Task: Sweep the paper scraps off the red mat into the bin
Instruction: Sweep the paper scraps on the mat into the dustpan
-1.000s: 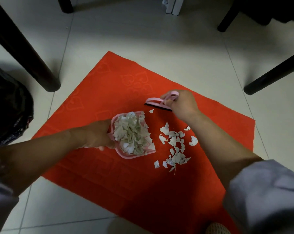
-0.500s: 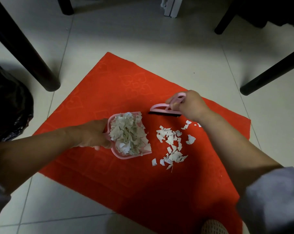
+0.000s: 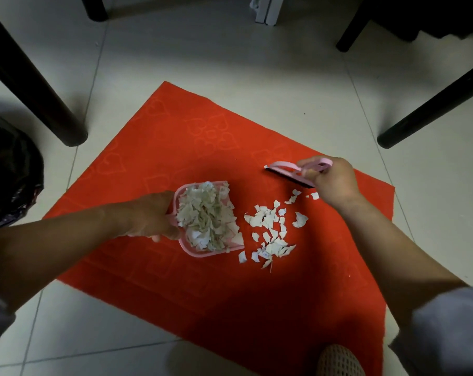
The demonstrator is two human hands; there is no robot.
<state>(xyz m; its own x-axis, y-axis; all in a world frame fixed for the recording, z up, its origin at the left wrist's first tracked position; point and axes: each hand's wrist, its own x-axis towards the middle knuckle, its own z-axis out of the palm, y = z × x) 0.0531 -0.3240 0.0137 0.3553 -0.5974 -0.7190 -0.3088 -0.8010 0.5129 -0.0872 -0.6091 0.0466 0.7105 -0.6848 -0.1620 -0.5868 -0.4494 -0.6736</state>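
Observation:
A red mat [image 3: 192, 147] lies on the tiled floor. My left hand [image 3: 148, 215] grips the handle of a pink dustpan [image 3: 200, 253] heaped with white paper scraps. Its open side faces right, toward a loose patch of paper scraps [image 3: 270, 229] on the mat. My right hand [image 3: 333, 183] holds a small pink brush [image 3: 289, 172] with dark bristles, resting on the mat just beyond and to the right of the loose scraps. A few small bits lie beside that hand. The bin with a black bag [image 3: 10, 172] is at the left edge, partly cut off.
Dark furniture legs stand on the floor at the left [image 3: 37, 96], the far right [image 3: 431, 104] and the back [image 3: 349, 36]. A white object [image 3: 265, 9] sits at the top centre. A mesh shoe tip [image 3: 338, 360] shows at the bottom edge.
My right hand has carried the brush rightward and slightly away from the dustpan, past the loose scraps. The dustpan and left hand have stayed nearly in place.

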